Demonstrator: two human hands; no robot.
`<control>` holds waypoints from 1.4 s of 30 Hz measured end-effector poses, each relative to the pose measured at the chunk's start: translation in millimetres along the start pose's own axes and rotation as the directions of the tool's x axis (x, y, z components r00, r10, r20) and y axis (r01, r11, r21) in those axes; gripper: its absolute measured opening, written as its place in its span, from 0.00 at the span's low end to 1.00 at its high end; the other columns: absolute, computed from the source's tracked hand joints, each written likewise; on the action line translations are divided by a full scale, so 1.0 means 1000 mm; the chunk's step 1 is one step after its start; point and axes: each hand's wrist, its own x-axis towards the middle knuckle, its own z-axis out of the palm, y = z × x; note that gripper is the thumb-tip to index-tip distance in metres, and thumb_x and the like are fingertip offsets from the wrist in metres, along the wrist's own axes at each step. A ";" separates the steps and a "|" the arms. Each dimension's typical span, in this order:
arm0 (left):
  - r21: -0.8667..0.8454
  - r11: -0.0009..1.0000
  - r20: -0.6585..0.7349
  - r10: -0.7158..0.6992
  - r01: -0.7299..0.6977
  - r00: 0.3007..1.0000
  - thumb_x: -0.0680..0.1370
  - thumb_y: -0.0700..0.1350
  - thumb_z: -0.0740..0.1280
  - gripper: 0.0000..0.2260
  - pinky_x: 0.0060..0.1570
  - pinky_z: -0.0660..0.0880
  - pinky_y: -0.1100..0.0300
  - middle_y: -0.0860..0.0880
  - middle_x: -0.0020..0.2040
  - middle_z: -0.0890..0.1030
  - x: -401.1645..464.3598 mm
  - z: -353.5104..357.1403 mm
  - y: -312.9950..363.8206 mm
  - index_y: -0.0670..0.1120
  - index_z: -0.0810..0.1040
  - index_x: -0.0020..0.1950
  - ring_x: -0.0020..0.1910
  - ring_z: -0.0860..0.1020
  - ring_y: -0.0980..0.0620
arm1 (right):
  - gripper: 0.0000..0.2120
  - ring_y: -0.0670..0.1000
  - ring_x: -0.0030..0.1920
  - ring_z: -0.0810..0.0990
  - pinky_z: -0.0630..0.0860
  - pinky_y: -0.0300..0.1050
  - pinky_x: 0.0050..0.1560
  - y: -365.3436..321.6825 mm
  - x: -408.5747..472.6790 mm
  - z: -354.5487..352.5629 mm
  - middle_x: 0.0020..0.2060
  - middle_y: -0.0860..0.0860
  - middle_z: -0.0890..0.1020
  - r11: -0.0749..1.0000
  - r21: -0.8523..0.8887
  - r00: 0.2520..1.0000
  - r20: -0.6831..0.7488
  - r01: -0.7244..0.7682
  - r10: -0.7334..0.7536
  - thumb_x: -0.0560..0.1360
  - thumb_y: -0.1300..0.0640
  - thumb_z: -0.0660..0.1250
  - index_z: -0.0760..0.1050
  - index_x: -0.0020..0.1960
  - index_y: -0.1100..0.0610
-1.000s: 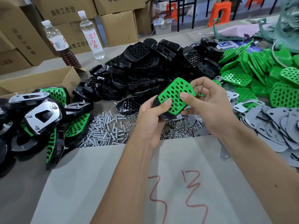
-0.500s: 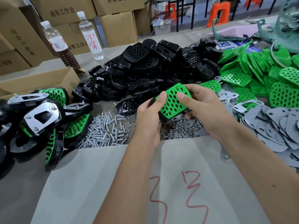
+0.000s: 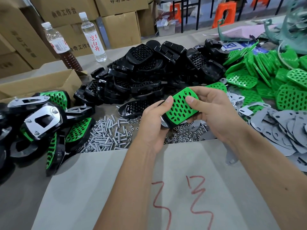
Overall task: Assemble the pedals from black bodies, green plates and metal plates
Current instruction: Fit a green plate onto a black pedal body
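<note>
A: We log both hands raised over the near table, above the pile of nuts (image 3: 184,133). The left hand (image 3: 153,125) cups a black body (image 3: 166,121) from below, fingers curled under it, thumb laid on the left edge of the green plate (image 3: 181,105).

B: Agreed. The right hand (image 3: 214,112) grips the same part from the right: thumb pressed flat on the plate's upper face, fingers wrapped beneath, where we cannot tell how they lie. The green plate sits on top of the black body, perforated face up, tilted up toward the far right.

A: Stock positions. Heap of black bodies (image 3: 149,73) at far centre; one loose body lies open side up just left of the hands. Green plates (image 3: 274,77) piled at far right; grey metal plates (image 3: 285,127) at right, near the right forearm.

B: Screws (image 3: 108,135) lie spread to the left of the nuts. Finished pedals (image 3: 43,123) are stacked at the left, some showing a shiny metal plate, some the green face.

A: Grey paper sheet (image 3: 149,188) with red scrawl lies under our forearms. Two bottles (image 3: 93,37) stand at far left before cardboard boxes (image 3: 119,27).
</note>
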 end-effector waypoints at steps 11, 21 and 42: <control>0.080 0.989 -0.211 0.135 -0.121 0.968 0.78 0.41 0.74 0.03 0.47 0.77 0.50 0.47 0.43 0.85 0.002 0.007 -0.005 0.46 0.86 0.44 0.45 0.81 0.48 | 0.06 0.54 0.40 0.87 0.82 0.45 0.32 0.003 -0.003 0.007 0.43 0.55 0.87 0.995 -0.102 1.000 -0.006 -0.008 0.008 0.83 0.57 0.67 0.83 0.53 0.55; 0.037 0.997 -0.043 0.065 -0.064 0.997 0.71 0.52 0.74 0.24 0.45 0.70 0.46 0.38 0.50 0.83 -0.002 0.001 -0.001 0.35 0.83 0.59 0.45 0.79 0.41 | 0.08 0.55 0.37 0.85 0.79 0.46 0.27 0.000 -0.004 0.004 0.42 0.56 0.87 0.996 -0.047 0.997 0.015 0.079 -0.079 0.80 0.52 0.68 0.84 0.52 0.54; 0.294 0.937 -0.071 0.219 -0.190 0.973 0.84 0.43 0.68 0.08 0.33 0.77 0.55 0.45 0.40 0.84 -0.002 0.008 -0.008 0.41 0.83 0.48 0.37 0.80 0.48 | 0.25 0.52 0.23 0.75 0.67 0.38 0.20 0.001 0.000 0.005 0.30 0.57 0.82 0.968 -0.246 0.998 -0.057 -0.038 0.024 0.83 0.40 0.63 0.81 0.42 0.60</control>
